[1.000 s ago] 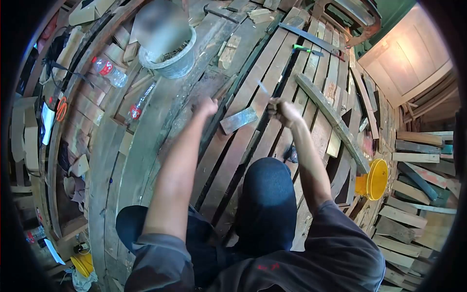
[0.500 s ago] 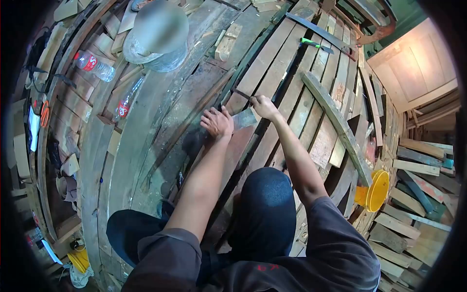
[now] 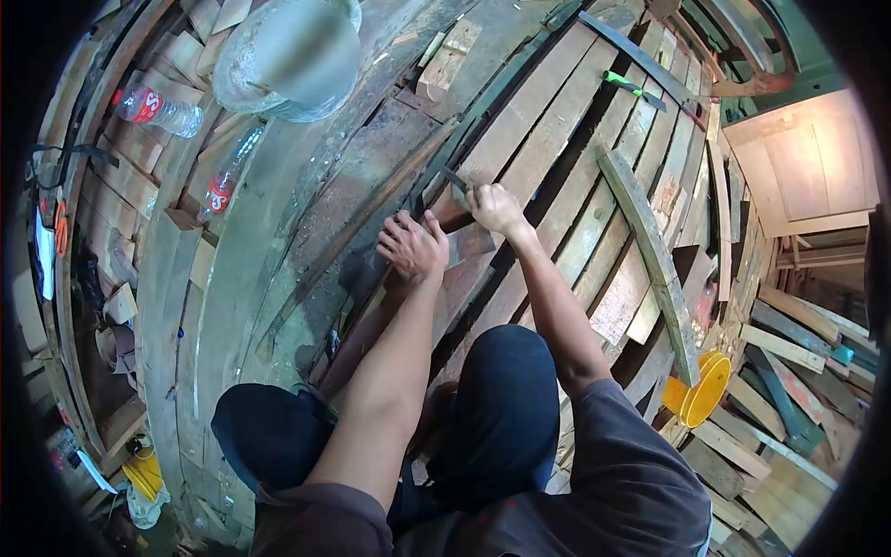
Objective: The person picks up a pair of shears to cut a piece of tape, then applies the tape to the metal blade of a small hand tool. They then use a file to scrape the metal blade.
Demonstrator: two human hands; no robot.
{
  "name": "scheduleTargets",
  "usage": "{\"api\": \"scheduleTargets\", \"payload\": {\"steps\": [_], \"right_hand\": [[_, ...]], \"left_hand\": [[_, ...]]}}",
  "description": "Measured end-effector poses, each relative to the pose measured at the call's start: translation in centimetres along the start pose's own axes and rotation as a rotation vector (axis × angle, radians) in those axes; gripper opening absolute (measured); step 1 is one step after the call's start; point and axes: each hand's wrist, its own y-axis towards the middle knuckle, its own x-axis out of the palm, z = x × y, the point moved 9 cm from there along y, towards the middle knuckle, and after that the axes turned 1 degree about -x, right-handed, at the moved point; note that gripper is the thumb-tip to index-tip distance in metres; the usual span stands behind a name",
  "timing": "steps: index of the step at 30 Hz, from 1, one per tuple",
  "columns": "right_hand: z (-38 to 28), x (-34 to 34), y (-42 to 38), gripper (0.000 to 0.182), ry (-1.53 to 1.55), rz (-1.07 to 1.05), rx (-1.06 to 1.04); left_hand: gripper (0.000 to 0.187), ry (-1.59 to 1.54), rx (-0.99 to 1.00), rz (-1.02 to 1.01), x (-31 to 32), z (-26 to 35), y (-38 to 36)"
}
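Observation:
My right hand (image 3: 497, 206) is closed around a thin, dark, flat tool (image 3: 453, 178), whose narrow end sticks out past the fingers to the left; its exact kind is hidden by the grip. Just left of it, my left hand (image 3: 414, 245) lies with fingers spread on the edge of a brown wooden plank (image 3: 457, 283). A greyish smooth patch (image 3: 476, 244) shows on the wood below the right hand. Both hands work low in front of my bent knees (image 3: 509, 376).
Slatted planks carry a long dark blade (image 3: 636, 56), a green-handled tool (image 3: 631, 89) and a loose beam (image 3: 650, 251). A yellow bucket (image 3: 707, 388) stands at right near stacked offcuts (image 3: 742, 446). Plastic bottles (image 3: 162, 111) and a large whitish container (image 3: 237, 65) are at left.
The view has shifted slightly. My right hand, still holding the dark tool, has moved a little forward, away from the greyish patch. My left hand stays spread on the plank edge.

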Motion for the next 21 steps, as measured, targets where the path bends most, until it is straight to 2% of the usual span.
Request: {"api": "scheduleTargets", "payload": {"steps": [1,4,5,8,9,13,17,18,21], "right_hand": [[-0.2,0.5,-0.1,0.038,-0.02,-0.001,-0.062],[-0.9,0.5,-1.0,0.043,-0.011,-0.059,-0.074],[-0.8,-0.1,-0.9,0.044,0.025,-0.021,-0.091],[1.3,-2.1,0.4,0.043,-0.04,0.075,0.058],[1.1,-2.2,0.7,0.042,-0.028,0.097,-0.003],[-1.3,0.2,-0.7,0.04,-0.043,-0.125,-0.148],[1.2,-3.3,0.4,0.043,-0.085,0.041,0.047],[1.4,-4.0,0.9,0.042,-0.105,0.114,0.036],[0.1,-1.7,0.8,0.041,-0.075,-0.081,-0.06]], "left_hand": [[0.043,-0.004,0.001,-0.014,0.2,0.0,0.0],[0.041,-0.012,0.002,-0.033,0.5,-0.1,0.3],[0.04,-0.01,0.002,-0.032,0.4,-0.1,0.3],[0.04,-0.013,0.009,-0.037,0.5,0.0,0.3],[0.04,-0.014,0.013,-0.04,0.4,0.1,0.4],[0.038,-0.032,0.003,-0.066,0.2,0.1,0.5],[0.038,-0.044,0.008,-0.052,0.4,0.0,0.5],[0.038,-0.054,0.015,-0.049,0.3,0.0,0.5],[0.039,-0.049,-0.024,-0.12,0.8,-0.1,0.6]]}}
